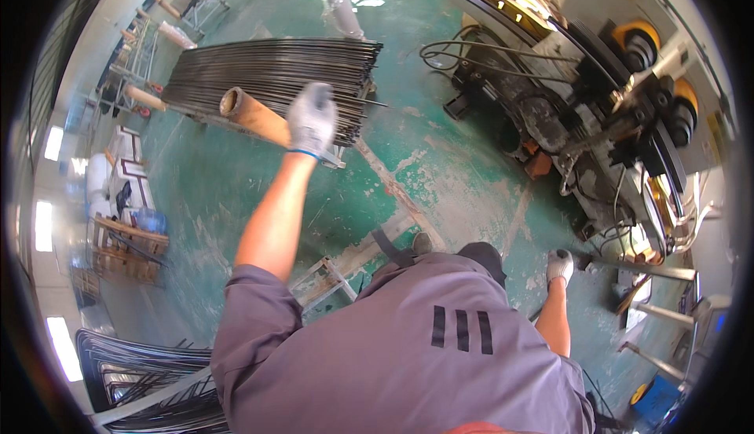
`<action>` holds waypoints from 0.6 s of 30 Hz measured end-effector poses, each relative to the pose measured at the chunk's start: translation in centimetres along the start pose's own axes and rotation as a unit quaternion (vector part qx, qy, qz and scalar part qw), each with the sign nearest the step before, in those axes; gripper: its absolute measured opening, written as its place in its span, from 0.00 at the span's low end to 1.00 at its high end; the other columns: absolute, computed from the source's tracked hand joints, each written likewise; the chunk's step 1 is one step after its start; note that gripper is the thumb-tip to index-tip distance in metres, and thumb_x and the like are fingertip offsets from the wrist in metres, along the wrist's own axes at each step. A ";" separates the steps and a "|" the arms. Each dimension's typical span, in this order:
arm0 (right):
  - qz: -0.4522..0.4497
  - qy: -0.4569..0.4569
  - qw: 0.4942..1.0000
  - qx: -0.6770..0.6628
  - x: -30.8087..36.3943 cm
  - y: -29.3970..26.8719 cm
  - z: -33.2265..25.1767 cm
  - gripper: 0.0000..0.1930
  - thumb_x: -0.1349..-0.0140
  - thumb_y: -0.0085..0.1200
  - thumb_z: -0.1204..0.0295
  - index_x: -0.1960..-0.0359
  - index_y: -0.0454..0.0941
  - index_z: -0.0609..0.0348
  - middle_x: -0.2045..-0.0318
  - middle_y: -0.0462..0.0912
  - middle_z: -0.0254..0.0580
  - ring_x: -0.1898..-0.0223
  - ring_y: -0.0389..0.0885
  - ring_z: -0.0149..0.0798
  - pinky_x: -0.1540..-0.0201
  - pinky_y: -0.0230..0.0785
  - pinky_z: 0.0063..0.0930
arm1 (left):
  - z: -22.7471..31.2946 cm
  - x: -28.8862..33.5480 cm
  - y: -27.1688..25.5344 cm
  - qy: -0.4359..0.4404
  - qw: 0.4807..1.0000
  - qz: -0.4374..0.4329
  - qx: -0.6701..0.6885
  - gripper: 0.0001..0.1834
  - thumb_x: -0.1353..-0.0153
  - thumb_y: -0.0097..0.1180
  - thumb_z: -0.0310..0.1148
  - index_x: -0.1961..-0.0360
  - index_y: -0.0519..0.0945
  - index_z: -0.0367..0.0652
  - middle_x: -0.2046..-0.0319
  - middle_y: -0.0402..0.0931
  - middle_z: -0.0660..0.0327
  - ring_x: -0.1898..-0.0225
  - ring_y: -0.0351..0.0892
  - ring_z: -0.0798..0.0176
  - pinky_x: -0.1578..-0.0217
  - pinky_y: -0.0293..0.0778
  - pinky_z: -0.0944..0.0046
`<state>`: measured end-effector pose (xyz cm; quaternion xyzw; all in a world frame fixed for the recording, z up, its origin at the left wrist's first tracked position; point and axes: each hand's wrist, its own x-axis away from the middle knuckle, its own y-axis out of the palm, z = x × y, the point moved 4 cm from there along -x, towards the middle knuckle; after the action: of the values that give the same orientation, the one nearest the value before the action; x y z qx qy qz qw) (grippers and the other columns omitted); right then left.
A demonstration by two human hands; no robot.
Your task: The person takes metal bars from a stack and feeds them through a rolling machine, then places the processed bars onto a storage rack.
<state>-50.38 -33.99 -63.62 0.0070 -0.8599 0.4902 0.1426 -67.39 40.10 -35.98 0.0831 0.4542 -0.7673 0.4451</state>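
Note:
My left hand (312,118), in a pale glove with a blue cuff edge, is stretched out over a stack of long thin black rods (267,69). In this view it overlaps the end of a brown cardboard tube (255,113); whether it touches the tube or the rods I cannot tell. Its fingers are blurred and partly turned away. Down by my right side hangs my right hand (559,266), also gloved, its fingers curled in with nothing visible in them.
Heavy machinery (542,104) with cables and orange-rimmed round parts stands on the right. Another wrapped tube (338,0) is beyond the rods. A wooden pallet (129,249) is at left, with bent black frames (141,363) at lower left. A metal frame (323,283) lies near my feet.

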 end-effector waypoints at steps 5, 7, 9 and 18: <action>-0.018 -0.114 0.993 0.025 -2.9 6.7 -17.4 0.20 0.38 0.64 0.62 0.49 0.85 0.61 0.56 0.90 0.57 0.53 0.90 0.52 0.47 0.79 0.38 | -12.1 -8.2 -8.2 -0.092 0.961 0.050 -0.256 0.13 0.39 0.62 0.35 0.54 0.87 0.45 0.58 0.88 0.49 0.54 0.88 0.43 0.50 0.82 0.48; -0.104 -0.174 0.978 0.043 -1.4 11.4 -28.0 0.23 0.38 0.66 0.62 0.45 0.83 0.61 0.54 0.90 0.55 0.53 0.90 0.53 0.47 0.79 0.40 | -16.6 -9.1 -11.0 -0.103 0.931 0.053 -0.347 0.15 0.39 0.63 0.39 0.55 0.87 0.43 0.57 0.88 0.47 0.52 0.87 0.42 0.47 0.81 0.45; -0.188 -0.237 0.951 0.066 0.2 17.0 -36.9 0.27 0.39 0.68 0.62 0.41 0.80 0.62 0.51 0.89 0.56 0.48 0.88 0.55 0.43 0.78 0.43 | -18.8 -10.4 -11.7 -0.182 0.906 0.008 -0.381 0.14 0.40 0.64 0.41 0.60 0.85 0.42 0.59 0.87 0.47 0.52 0.86 0.42 0.48 0.80 0.45; -0.326 -0.469 0.815 0.101 9.6 39.2 -67.6 0.42 0.46 0.74 0.56 0.32 0.70 0.63 0.41 0.81 0.59 0.39 0.79 0.58 0.34 0.71 0.48 | -21.9 -13.7 -9.2 -0.133 0.854 0.069 -0.499 0.14 0.45 0.67 0.38 0.64 0.82 0.40 0.67 0.84 0.47 0.62 0.84 0.38 0.55 0.78 0.42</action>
<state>-49.45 44.75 -61.82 0.5304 -0.7154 0.4365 -0.1278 -72.38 67.08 -35.55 -0.2213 0.7057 -0.4089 0.5346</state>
